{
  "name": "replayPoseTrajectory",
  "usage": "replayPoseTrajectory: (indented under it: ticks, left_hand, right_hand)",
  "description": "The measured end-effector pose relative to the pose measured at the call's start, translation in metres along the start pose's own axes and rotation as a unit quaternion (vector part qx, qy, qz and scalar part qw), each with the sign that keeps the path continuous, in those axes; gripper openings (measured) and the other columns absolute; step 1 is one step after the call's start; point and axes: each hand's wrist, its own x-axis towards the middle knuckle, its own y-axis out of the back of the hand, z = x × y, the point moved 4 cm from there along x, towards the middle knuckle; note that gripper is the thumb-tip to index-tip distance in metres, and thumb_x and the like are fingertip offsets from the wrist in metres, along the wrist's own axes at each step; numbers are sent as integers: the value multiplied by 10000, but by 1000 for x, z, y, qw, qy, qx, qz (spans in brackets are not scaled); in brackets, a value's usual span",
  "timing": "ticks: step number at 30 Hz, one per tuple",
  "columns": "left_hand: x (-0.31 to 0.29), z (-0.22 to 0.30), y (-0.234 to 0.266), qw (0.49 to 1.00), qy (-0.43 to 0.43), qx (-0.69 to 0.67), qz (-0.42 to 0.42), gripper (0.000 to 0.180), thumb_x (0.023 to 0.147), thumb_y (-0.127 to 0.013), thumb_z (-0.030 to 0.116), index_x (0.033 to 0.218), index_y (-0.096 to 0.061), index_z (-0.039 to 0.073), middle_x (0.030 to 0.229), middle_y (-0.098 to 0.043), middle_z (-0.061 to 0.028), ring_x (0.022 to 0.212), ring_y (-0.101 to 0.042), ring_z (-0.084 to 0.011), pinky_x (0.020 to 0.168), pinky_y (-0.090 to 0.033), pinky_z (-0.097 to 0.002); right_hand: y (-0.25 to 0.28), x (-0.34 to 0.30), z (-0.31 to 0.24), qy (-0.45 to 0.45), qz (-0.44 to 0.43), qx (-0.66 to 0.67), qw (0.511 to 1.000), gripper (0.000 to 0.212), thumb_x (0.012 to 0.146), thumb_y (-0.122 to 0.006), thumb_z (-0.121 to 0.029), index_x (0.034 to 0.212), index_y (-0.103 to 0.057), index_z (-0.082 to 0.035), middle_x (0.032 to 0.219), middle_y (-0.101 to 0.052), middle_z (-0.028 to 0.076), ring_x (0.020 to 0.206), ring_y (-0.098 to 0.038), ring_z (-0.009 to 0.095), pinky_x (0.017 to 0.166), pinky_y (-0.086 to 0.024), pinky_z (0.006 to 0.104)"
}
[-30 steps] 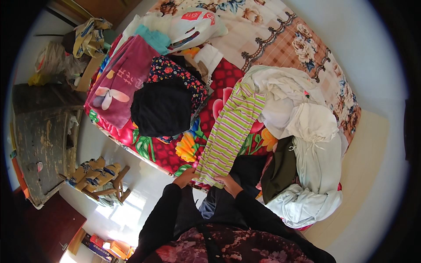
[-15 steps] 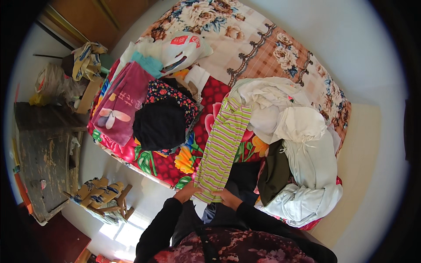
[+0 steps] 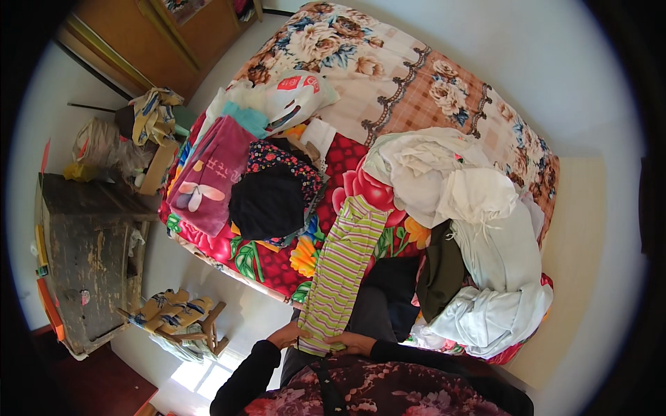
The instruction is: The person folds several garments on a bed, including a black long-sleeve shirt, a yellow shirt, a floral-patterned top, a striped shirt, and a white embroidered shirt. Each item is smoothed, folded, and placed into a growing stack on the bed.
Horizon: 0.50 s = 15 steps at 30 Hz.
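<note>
A long pair of green, white and purple striped pants (image 3: 340, 270) lies folded lengthwise, stretching from the red floral bedcover (image 3: 267, 274) down to my waist. My left hand (image 3: 285, 335) is closed on the left corner of its near end. At the right corner of the same end, my right hand (image 3: 353, 343) grips the cloth, its fingers partly tucked behind it. The far end rests flat on the bedcover, left of a pile of white clothes (image 3: 416, 166). Dark cloth (image 3: 395, 288) lies just right of the pants.
On the bed's left stand a folded maroon towel (image 3: 215, 173), a black garment (image 3: 267, 204) and a white plastic bag (image 3: 298, 100). A dark olive garment (image 3: 442, 267) and pale garments (image 3: 485, 319) lie at the right. A worn wooden cabinet (image 3: 97, 256) and a wooden stool (image 3: 177, 319) stand left of the bed.
Both hands have drawn the striped pants toward my body. Their far end has slid away from the white pile and now lies lower on the bedcover. The view has shifted slightly.
</note>
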Motion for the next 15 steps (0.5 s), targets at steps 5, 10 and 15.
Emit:
replayPoseTrajectory:
  ticks: [5,10,15]
  left_hand:
    - [25,33,-13,999,-35,-12,40,425,793,-662,56,1189,-540,-38,1107,-625,-105,983,-612,-206,840,-496,-334]
    - [64,120,-48,993,-121,10,10,392,856,-632,187,1184,-533,-4,1038,-643,-92,885,-646,-201,707,-540,-310]
    - [78,212,-86,971,-206,-87,86,609,919,-484,490,1302,-381,28,1126,-576,-146,971,-611,-270,763,-535,-391]
  right_hand:
    - [28,4,-17,45,18,138,989,296,840,-684,-199,1084,-545,-105,791,-568,-4,572,-522,90,511,-479,203]
    - [69,-26,-99,141,-4,316,938,206,866,-638,-190,1025,-553,-90,743,-582,17,495,-496,99,462,-441,203]
    - [98,-80,-206,322,-12,354,878,524,897,-522,-503,1152,-474,-48,1039,-623,138,693,-600,169,654,-514,324]
